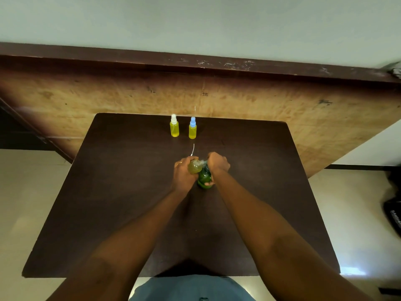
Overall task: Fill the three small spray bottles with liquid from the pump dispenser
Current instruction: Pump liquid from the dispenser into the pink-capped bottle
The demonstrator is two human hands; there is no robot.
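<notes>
Dark brown wood makes up the bench point(130, 192), which stands against a worn plywood panel point(86, 101) below a pale wall point(195, 22).

Near the middle of the bench, the fingers point(182, 162) of the left hand point(183, 173) are curled round a small clear plastic bottle of yellowish liquid point(194, 167). One of them wears a thin ring point(179, 163). This bottle is held off the surface and tilted, its neck turned toward the right hand point(219, 165). That hand's fingers point(213, 157) are closed down over the head of a dark green, rounded pump dispenser point(204, 178), which stands upright on the bench just beside the tilted bottle. The spout point(202, 162) shows between the two hands, meeting the small bottle's neck. Whether liquid is running cannot be told.

Just beyond the hands, a thin white tube point(193, 149) lies on the wood. Farther off, near the bench's far edge, two small bottles full of yellow liquid stand upright side by side and apart: a white-capped spray bottle point(174, 129) on the left and a blue-capped spray bottle point(192, 131) on the right.

Both bare forearms reach in from the near edge.
</notes>
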